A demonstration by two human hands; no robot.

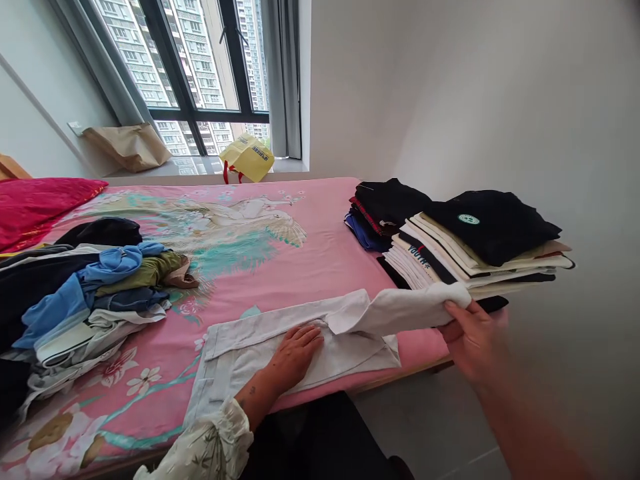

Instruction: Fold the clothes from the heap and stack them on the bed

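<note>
A pair of white trousers (235,360) lies along the front edge of the bed, its waistband to the left. My left hand (295,357) rests flat on the cloth near the middle, fingers stretched out. At the right, my right hand (467,327) pinches the end of one trouser leg (410,308) between thumb and fingers and holds it raised. That leg slopes up from the middle, partly folded over the rest. The fingers beneath the cloth are partly hidden.
Folded clothes (465,247) stand in stacks at the bed's right end. A loose heap of clothes (100,287) covers the left side. The pink sheet (320,267) lies between them. A red pillow (40,207) is at far left; a yellow bag (249,158) sits by the window.
</note>
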